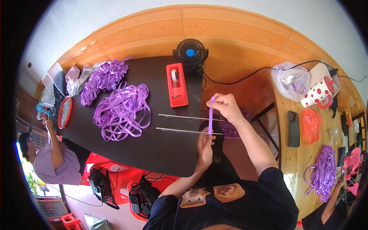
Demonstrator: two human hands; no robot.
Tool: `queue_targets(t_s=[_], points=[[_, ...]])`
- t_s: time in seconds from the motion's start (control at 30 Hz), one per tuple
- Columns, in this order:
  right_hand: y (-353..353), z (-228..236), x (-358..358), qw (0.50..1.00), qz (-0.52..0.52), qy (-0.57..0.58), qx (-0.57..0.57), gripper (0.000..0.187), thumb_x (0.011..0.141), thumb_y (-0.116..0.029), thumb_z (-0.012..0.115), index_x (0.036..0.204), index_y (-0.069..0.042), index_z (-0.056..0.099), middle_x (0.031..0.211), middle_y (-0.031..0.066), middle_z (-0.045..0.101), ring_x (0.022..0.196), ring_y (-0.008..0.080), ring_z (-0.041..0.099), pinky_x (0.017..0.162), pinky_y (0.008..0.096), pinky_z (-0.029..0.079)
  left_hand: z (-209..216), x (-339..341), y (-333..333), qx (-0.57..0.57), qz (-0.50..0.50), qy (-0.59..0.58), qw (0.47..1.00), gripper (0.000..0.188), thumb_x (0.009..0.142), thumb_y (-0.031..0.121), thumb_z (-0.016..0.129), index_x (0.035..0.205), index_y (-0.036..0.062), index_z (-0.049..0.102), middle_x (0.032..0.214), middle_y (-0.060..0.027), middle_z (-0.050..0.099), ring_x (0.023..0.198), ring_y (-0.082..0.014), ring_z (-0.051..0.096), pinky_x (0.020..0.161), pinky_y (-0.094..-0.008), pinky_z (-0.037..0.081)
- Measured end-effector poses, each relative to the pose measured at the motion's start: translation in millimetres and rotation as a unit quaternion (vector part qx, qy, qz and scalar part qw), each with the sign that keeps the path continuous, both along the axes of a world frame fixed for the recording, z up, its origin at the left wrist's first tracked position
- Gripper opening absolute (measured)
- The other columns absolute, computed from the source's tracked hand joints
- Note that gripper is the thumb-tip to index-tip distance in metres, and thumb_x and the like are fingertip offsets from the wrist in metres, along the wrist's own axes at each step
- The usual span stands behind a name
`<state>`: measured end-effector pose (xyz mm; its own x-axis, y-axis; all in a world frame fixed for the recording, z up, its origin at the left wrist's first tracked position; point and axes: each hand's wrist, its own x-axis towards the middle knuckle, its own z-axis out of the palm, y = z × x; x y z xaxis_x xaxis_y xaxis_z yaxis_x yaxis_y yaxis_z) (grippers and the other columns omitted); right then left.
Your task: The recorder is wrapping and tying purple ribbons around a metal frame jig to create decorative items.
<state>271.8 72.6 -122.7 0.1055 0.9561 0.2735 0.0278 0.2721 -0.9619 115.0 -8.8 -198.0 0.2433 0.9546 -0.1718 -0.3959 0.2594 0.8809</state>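
Observation:
A short length of purple ribbon (210, 116) is stretched between my two hands, just past the dark table's right edge. My right hand (225, 107) pinches its far end, and my left hand (205, 148) pinches the near end. Beneath the ribbon, two thin metal rods (180, 116) lie roughly parallel, jutting out over the table edge. A loose pile of purple ribbon loops (122, 111) rests on the table to the left, with a denser purple bundle (105, 80) behind it. The red tape dispenser (177, 86) stands beyond the rods.
At the dark table's (153, 153) back corner is a black fan (190, 53), its cable running right. A wooden table (289, 165) holds a phone (293, 128), a dotted tumbler (317, 93), bags and purple ribbon. People sit at far left and lower right. Red stools (115, 172) stand nearby.

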Motion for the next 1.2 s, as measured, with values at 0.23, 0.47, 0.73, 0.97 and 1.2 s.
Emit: queue_targets(t_s=[0.23, 0.47, 0.73, 0.97, 1.2], points=[[-11, -43, -7, 0.955, 0.042, 0.198, -0.215, 0.009, 0.08, -0.004, 0.066, 0.073, 0.002, 0.069, 0.069, 0.0035, 0.064, 0.061, 0.0082, 0.057, 0.06, 0.022, 0.044, -10, 20, 25, 0.106, 0.056, 0.0, 0.993, 0.047, 0.094, 0.013, 0.05, 0.138, 0.0027, 0.035, 0.127, -0.0069, 0.048, 0.114, -0.0154, 0.048, 0.1, -0.0305, 0.036], [-44, -70, -31, 0.909, -0.019, 0.276, -0.312, 0.014, 0.083, -0.009, 0.06, 0.078, 0.0, 0.07, 0.072, 0.0056, 0.066, 0.066, 0.0137, 0.06, 0.062, 0.0279, 0.048, 5, 27, 29, 0.154, 0.045, -0.054, 0.986, 0.025, 0.096, 0.016, 0.05, 0.116, 0.0027, 0.057, 0.119, -0.0061, 0.054, 0.118, -0.0175, 0.045, 0.103, -0.0333, 0.032], [-103, -71, -44, 0.954, -0.067, 0.28, -0.078, 0.031, 0.084, -0.003, 0.059, 0.114, 0.001, 0.059, 0.102, 0.0079, 0.064, 0.093, 0.0147, 0.06, 0.085, 0.0286, 0.048, 18, 15, -2, 0.068, 0.039, -0.035, 0.996, 0.02, 0.095, 0.007, 0.044, 0.108, -0.0011, 0.058, 0.105, -0.0087, 0.06, 0.101, -0.0166, 0.056, 0.09, -0.0298, 0.043], [-116, -69, -68, 0.966, -0.038, 0.239, -0.092, 0.022, 0.082, 0.004, 0.061, 0.104, 0.002, 0.063, 0.093, 0.0033, 0.064, 0.087, 0.0106, 0.059, 0.081, 0.0241, 0.046, 32, 11, -8, -0.01, 0.052, -0.061, 0.997, 0.019, 0.095, 0.011, 0.05, 0.101, -0.0039, 0.061, 0.089, -0.007, 0.064, 0.082, -0.0135, 0.059, 0.08, -0.0247, 0.044], [-116, -63, -86, 0.956, -0.084, 0.271, -0.075, 0.01, 0.085, 0.001, 0.056, 0.091, 0.002, 0.065, 0.084, 0.0024, 0.064, 0.077, 0.008, 0.057, 0.07, 0.0205, 0.045, 33, 8, -7, -0.015, 0.032, -0.06, 0.998, 0.019, 0.095, 0.011, 0.049, 0.101, -0.0044, 0.06, 0.095, -0.0076, 0.062, 0.086, -0.0129, 0.057, 0.08, -0.0228, 0.044]])
